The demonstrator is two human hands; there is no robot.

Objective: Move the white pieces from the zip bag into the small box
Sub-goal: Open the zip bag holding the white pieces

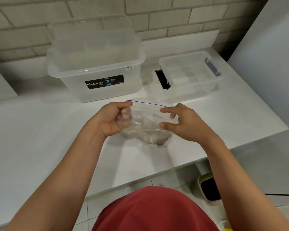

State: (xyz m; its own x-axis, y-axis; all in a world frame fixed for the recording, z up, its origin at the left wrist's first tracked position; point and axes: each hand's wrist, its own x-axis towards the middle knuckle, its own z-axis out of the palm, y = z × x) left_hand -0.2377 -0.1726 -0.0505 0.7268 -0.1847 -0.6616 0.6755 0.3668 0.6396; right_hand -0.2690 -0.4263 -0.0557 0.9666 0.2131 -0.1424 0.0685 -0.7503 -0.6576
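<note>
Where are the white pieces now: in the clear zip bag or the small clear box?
In the clear zip bag: the white pieces bunch at its bottom; none show in the small clear box.

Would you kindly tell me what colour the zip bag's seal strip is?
The seal strip is blue, seen in the head view.

I see the zip bag (147, 120), clear with a blue zip line on top, held low over the table (40, 130). Left hand (114, 119) grips its left edge, right hand (182, 122) holds its right side. White pieces (153, 139) are bunched in its bottom. Small box (192, 75) is clear, lidless and upright on the table beyond the bag.
</note>
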